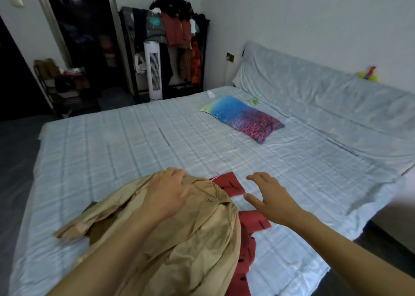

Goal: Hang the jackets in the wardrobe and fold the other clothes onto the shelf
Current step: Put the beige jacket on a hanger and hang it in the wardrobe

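**On the bed's near edge: a tan jacket over red cloth**

On the near part of the bed (134, 143), a crumpled tan jacket (190, 239) lies in a heap, its collar turned toward the pillow (244, 117). It covers most of a red garment (247, 224) with small dark marks, which shows along its right side. The left hand (167, 193) rests on the jacket near the collar, fingers bent over the cloth; whether they pinch it is hard to tell. The right hand (269, 197) hovers just above the sheet beside the red garment, fingers spread and holding nothing.
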`<state>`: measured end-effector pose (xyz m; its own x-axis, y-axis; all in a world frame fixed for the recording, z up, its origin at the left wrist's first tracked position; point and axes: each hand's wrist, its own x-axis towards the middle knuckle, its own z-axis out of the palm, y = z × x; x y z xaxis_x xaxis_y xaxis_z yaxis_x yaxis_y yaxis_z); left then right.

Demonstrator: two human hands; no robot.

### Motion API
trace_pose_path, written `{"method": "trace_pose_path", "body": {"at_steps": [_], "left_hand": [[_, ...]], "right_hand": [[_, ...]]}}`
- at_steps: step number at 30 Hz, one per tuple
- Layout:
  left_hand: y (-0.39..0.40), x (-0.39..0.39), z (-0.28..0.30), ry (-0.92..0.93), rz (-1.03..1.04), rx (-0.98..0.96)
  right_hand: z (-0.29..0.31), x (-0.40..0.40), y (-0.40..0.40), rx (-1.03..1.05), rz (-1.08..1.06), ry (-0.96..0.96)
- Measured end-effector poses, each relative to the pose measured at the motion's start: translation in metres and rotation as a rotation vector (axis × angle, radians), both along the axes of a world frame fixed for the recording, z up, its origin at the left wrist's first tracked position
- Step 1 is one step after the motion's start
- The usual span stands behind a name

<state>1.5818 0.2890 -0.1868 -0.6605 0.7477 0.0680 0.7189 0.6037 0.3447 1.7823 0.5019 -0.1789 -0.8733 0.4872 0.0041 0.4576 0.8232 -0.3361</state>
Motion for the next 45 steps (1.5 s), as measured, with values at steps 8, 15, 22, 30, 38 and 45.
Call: {"method": "trace_pose_path", "body": {"at_steps": [8,15,22,30,38,45], "left_hand": [[0.057,-0.079,-0.053,-0.088,-0.061,-0.114],[0.117,-0.152,-0.112,-0.082,-0.111,-0.175],[0.185,-0.228,-0.214,-0.179,-0.138,-0.189],[0.269,-0.285,-0.339,-0.32,-0.196,-0.178],[0.3,-0.29,-0.423,-0.201,-0.292,-0.433],[0.284,-0.276,-0.418,-0.138,-0.271,-0.46]], "right_hand": [[-0.064,-0.082,0.051,-0.159,-0.045,-0.008],[-0.142,-0.157,0.113,-0.341,-0.148,-0.076],[-0.249,-0.231,0.164,-0.392,-0.167,-0.194],[-0.363,-0.275,0.193,-0.457,-0.238,-0.395],[-0.409,-0.279,0.182,-0.411,-0.275,-0.4],[-0.395,-0.277,0.182,-0.526,-0.32,-0.245]]}}
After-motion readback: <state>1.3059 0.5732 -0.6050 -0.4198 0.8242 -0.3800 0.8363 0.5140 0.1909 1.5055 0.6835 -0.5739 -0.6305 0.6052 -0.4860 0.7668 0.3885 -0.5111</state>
